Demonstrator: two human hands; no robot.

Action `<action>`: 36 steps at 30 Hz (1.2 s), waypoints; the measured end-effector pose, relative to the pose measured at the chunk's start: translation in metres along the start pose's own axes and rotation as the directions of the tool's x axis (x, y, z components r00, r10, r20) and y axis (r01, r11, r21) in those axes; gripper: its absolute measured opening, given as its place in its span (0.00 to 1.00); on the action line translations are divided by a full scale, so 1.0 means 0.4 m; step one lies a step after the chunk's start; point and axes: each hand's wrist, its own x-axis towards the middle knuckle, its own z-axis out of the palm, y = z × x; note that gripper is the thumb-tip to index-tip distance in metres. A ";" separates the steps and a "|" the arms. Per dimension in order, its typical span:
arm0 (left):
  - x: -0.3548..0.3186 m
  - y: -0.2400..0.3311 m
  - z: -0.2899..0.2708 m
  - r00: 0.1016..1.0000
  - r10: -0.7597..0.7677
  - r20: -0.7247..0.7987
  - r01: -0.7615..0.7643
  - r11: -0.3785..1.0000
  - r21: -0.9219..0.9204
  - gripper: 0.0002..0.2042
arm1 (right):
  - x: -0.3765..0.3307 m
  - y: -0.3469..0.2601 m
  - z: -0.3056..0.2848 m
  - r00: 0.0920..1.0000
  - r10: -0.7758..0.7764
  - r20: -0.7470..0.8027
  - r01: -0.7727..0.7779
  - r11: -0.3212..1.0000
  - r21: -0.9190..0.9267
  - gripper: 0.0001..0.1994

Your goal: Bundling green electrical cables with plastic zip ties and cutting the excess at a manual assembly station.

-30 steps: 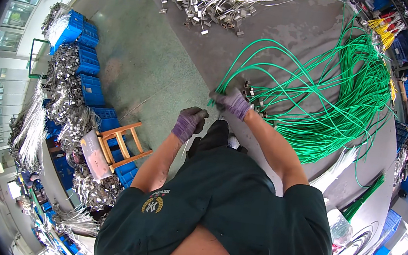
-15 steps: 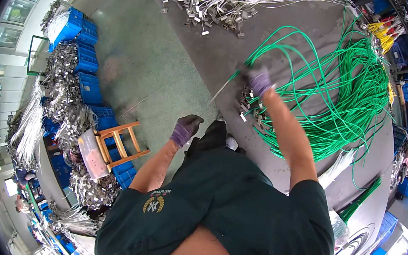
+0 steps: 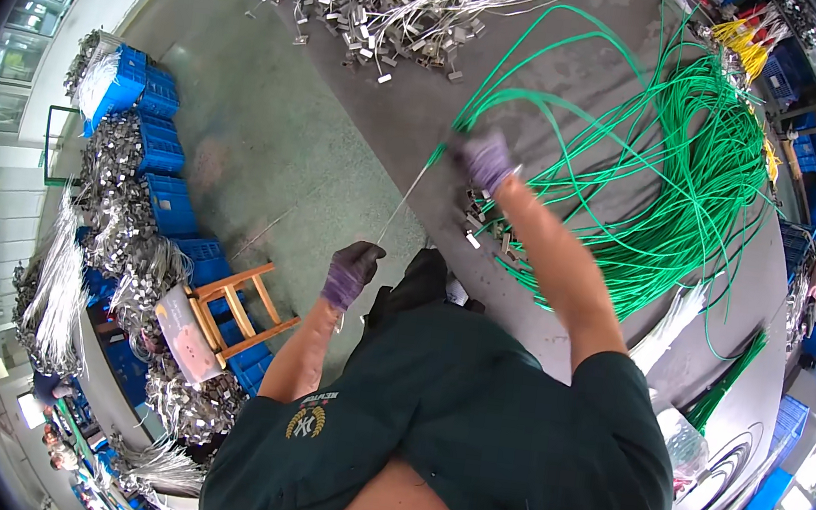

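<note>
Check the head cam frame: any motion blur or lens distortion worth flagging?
Head view: right hand is smeared by motion blur; left hand is sharper; the thin wire between them is faint. Strong fisheye: black corners, table edge bends. Windows at the left rim are bright, near blown out.

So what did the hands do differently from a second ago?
The right hand lifted away from the left hand, out over the green cables, drawing a thin silvery wire taut between them. The left hand dropped back toward the body. Both were close together at the cable ends before. The green cables, the pile of metal clips and the blue crates stayed put.
</note>
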 end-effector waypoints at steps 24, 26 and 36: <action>-0.020 -0.007 -0.039 0.974 -0.226 -0.032 0.228 0.970 0.080 0.12 | -0.010 -0.064 0.012 0.657 0.669 0.349 -0.684 0.334 0.648 0.14; -0.037 0.030 -0.046 0.992 -0.114 0.060 0.119 0.989 -0.090 0.13 | 0.034 -0.056 -0.098 0.918 0.392 0.052 -0.355 0.760 0.545 0.12; 0.016 0.040 0.014 0.984 0.157 -0.085 -0.148 0.984 0.099 0.13 | 0.119 0.022 -0.285 0.797 0.604 -0.004 -0.386 0.515 0.766 0.14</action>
